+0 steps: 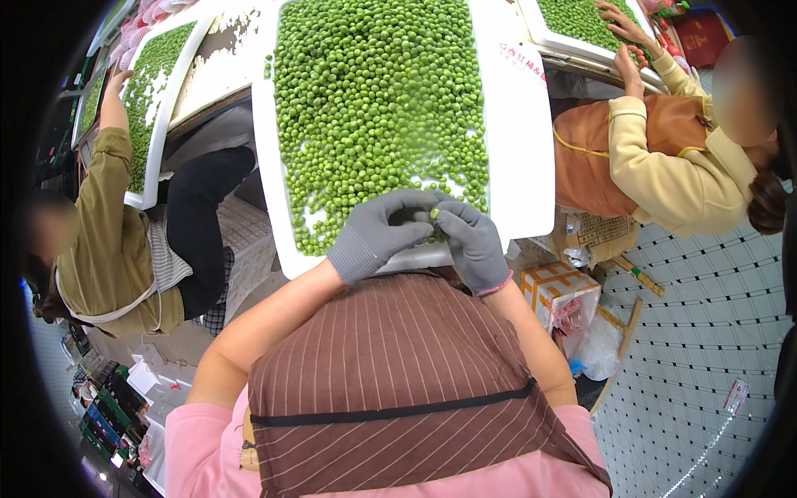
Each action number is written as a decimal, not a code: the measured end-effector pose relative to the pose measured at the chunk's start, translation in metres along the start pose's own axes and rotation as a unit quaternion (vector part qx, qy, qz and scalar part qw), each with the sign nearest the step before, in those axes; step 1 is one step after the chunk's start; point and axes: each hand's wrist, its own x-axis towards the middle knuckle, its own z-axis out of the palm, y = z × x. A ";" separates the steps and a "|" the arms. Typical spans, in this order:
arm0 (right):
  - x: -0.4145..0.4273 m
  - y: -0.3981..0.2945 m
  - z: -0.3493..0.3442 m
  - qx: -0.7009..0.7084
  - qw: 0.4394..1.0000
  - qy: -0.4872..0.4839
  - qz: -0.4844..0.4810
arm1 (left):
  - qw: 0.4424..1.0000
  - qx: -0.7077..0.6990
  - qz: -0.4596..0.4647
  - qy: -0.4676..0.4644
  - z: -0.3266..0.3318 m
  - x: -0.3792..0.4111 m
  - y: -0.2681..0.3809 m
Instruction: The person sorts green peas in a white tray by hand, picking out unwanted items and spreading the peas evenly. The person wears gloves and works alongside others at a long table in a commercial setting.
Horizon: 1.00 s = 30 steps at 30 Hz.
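Observation:
A white foam tray (pixel 269 187) lies before me, with a thick layer of shelled green peas (pixel 380 93) that thins at the near end. Both my hands wear grey knit gloves and meet over the tray's near edge. My left hand (pixel 389 230) is curled, palm turned inward, its fingertips near those of the other hand; whether anything is inside it I cannot tell. Between the thumb and fingers of my right hand (pixel 470 239) a single yellowish-green pea (pixel 434 213) is pinched.
A white foam lid (pixel 523 155) with red print lies right of the tray. Co-workers sit on both sides, each at a pea tray, at left (pixel 149 168) and upper right (pixel 554 40). A taped foam box (pixel 554 289) and plastic bags (pixel 598 348) stand on the floor at right.

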 end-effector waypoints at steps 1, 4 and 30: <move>0.000 0.002 -0.001 0.003 1.000 0.002 0.015 | 1.000 0.015 0.024 0.009 0.002 -0.001 -0.001; -0.002 -0.002 0.005 -0.033 0.999 -0.002 0.026 | 1.000 -0.018 -0.014 0.021 0.003 -0.002 0.002; -0.009 -0.004 0.001 -0.356 0.921 0.053 -0.146 | 0.994 -0.063 -0.043 0.081 -0.009 -0.001 -0.009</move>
